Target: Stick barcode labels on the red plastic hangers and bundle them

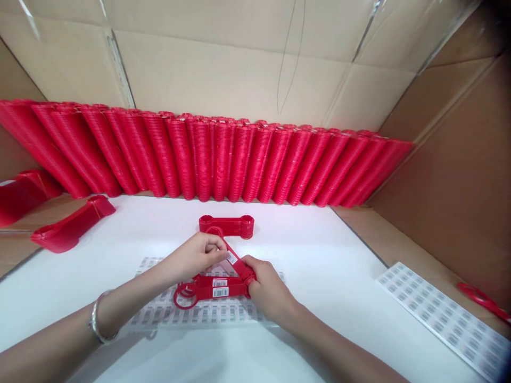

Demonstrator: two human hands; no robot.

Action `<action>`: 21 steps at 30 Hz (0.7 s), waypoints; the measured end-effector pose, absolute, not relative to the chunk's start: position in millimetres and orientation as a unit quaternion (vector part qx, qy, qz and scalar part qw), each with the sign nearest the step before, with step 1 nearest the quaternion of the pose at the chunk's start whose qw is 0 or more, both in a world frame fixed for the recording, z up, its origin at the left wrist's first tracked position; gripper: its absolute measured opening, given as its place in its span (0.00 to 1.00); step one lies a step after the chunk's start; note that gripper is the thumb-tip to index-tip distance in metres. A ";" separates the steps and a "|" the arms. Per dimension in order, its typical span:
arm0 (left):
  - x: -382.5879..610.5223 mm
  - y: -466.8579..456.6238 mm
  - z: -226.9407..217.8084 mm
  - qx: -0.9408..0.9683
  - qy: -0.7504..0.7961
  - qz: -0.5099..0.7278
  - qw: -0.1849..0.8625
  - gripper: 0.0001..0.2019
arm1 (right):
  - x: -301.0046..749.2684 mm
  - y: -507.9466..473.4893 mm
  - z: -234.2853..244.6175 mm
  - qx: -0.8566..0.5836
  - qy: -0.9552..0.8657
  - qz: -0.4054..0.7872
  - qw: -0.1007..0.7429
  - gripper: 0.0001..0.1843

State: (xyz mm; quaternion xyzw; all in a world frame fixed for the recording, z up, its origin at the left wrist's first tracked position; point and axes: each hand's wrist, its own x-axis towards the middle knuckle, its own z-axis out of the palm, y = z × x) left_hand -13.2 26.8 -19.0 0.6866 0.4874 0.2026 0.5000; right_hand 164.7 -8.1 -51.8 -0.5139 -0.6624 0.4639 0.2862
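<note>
Silver-bangled left hand (pixel 195 258) and right hand (pixel 268 291), fingers pinched on flat red plastic strip (pixel 235 261) over barcode sticker sheet (pixel 199 315).

I see the red bars (pixel 203 283) as moulded plastic, smooth with a slight sheen, each with a white paper barcode label (pixel 220 292). The ribbed red rows (pixel 199 159) along the far edge of the worktop (pixel 339 255) look like the same plastic. The worktop itself is white, smooth and matt. On it lies a sticker sheet (pixel 191 315), paper labels on shiny backing. Behind the worktop, the walls (pixel 223 80) are matt brown cardboard with glossy clear tape (pixel 120 69). A bangle (pixel 97 319) looks like polished metal.
</note>
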 end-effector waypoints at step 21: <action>-17.4 22.8 -18.9 0.838 0.483 0.241 -0.080 0.14 | 163.9 -10.9 -45.8 -0.484 -0.665 0.469 0.321 0.17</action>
